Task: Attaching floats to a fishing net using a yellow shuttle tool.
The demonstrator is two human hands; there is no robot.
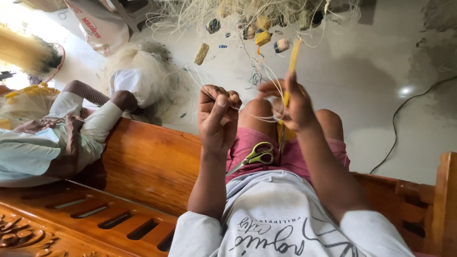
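Left hand [218, 114]: closed into a fist, thin pale net twine [252, 115] pinched between thumb and fingers. Right hand [291, 102]: fingers closed round a slim yellow netting needle [291, 66], which is held nearly upright, its tip towards 12 o'clock. The twine is stretched between the two hands and is run on upward towards 12 o'clock into a heap of pale fishing net [247, 14] on the floor.

Scissors [254, 156], green-handled: laid on the person's lap, on pink shorts [247, 143], at 6 o'clock of the hands, touched by neither hand.

Floats [263, 37], yellow and dark: scattered through the net heap near 12 o'clock.

Wooden bench [143, 166]: carved, occupied by the person.

Second person [57, 138]: seated at 9 o'clock, white sleeves, hands at a separate bundle of net.

Black cable [404, 109]: trailed over the pale floor at 3 o'clock.
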